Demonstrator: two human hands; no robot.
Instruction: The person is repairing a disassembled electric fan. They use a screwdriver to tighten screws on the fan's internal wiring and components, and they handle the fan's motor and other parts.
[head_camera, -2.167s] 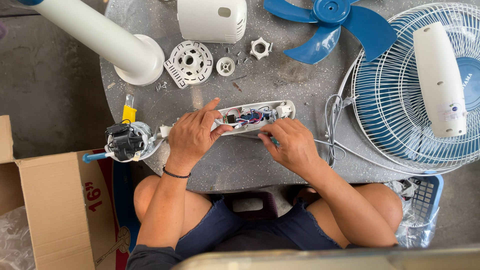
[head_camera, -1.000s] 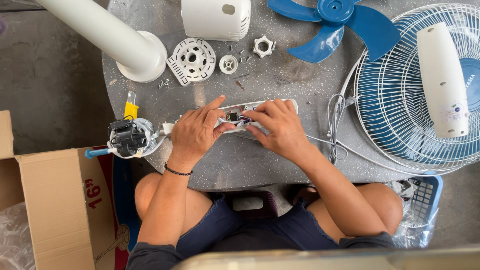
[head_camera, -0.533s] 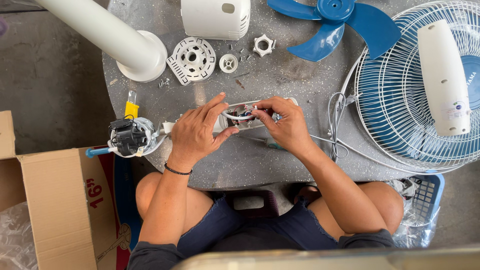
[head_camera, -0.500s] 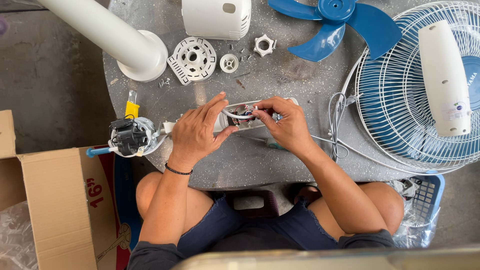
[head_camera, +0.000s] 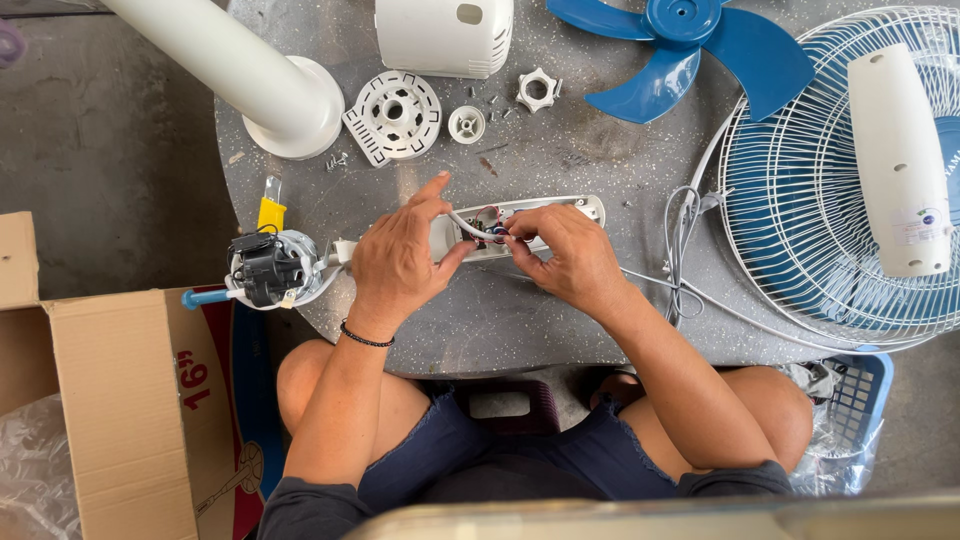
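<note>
White switch housing (head_camera: 520, 225), hands (head_camera: 400, 262) curled, fingertips pinching

We see the long white plastic switch housing (head_camera: 520, 225) on the round grey stone table (head_camera: 500, 320), between our left hand (head_camera: 400, 262) and right hand (head_camera: 565, 258); the black-and-white fan motor (head_camera: 268, 268) lies left, the round white wire fan guard (head_camera: 800, 200) right.

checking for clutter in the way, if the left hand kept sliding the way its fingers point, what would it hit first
The left hand points up and slightly right, over the open switch box. Beyond that, probably the small white cap, though the exact line is hard to judge.
</note>
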